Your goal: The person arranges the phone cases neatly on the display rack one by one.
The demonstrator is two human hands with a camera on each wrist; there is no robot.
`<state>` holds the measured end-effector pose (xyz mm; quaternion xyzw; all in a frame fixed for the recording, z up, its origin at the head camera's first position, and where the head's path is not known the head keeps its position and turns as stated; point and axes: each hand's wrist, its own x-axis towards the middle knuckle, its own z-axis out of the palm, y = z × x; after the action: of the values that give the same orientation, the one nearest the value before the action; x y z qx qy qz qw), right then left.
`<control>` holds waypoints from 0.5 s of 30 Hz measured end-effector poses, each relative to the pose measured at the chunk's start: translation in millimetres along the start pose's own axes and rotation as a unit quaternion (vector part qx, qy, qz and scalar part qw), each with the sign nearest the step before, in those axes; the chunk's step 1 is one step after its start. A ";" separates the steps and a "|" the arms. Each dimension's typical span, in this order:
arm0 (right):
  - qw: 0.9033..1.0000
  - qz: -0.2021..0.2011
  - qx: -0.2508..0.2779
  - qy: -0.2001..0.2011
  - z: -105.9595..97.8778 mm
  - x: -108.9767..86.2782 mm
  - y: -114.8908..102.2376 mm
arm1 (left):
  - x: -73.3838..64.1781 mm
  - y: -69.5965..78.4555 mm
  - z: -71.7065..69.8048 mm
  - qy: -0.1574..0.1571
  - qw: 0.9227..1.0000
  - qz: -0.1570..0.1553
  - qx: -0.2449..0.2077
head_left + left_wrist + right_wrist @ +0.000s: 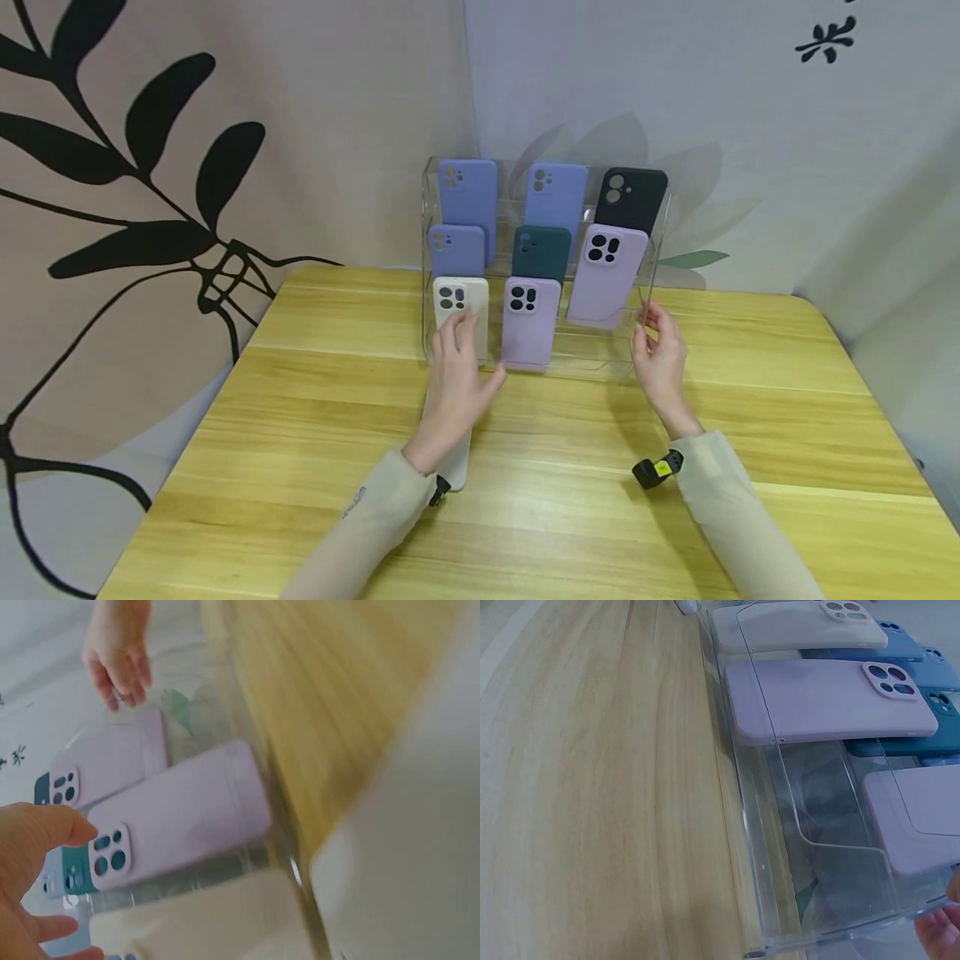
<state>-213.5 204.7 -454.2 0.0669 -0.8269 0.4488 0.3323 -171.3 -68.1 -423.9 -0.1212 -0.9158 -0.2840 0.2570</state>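
A clear stepped display rack [592, 346] holds several phone cases in tiers. My left hand [457, 383] is over the front row with fingers spread, its fingertips at the white phone case [474, 302]. Whether they touch it I cannot tell. Beside it stands a lilac phone case [528, 333], near my left thumb in the left wrist view. At the rack's right end, my right hand [662, 354] pinches the edge of the side panel, thumb and fingers on either side of it in the right wrist view. A second lilac case [607, 283] leans on the middle tier.
Behind are blue cases [468, 196], a dark green case [542, 250] and a black case [633, 198]. Under my left forearm, a long whitish item [459, 467] lies partly hidden on the wooden table [570, 500]. A patterned curtain [337, 125] hangs behind the table.
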 end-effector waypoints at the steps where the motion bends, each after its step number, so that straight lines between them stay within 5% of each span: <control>1: 1.000 0.000 0.001 0.000 0.1 -0.1 -0.1 | -2.4 -3.3 -1.5 -0.004 1.000 -0.004 -0.002; 15: 1.000 0.011 0.001 -0.003 0.6 -0.2 0.0 | -26.5 -24.9 -11.0 -0.109 0.992 -0.047 0.044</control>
<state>-213.6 204.2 -454.5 0.0594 -0.8282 0.4528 0.3248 -153.8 -96.7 -441.9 -0.0969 -0.9547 -0.2401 0.1466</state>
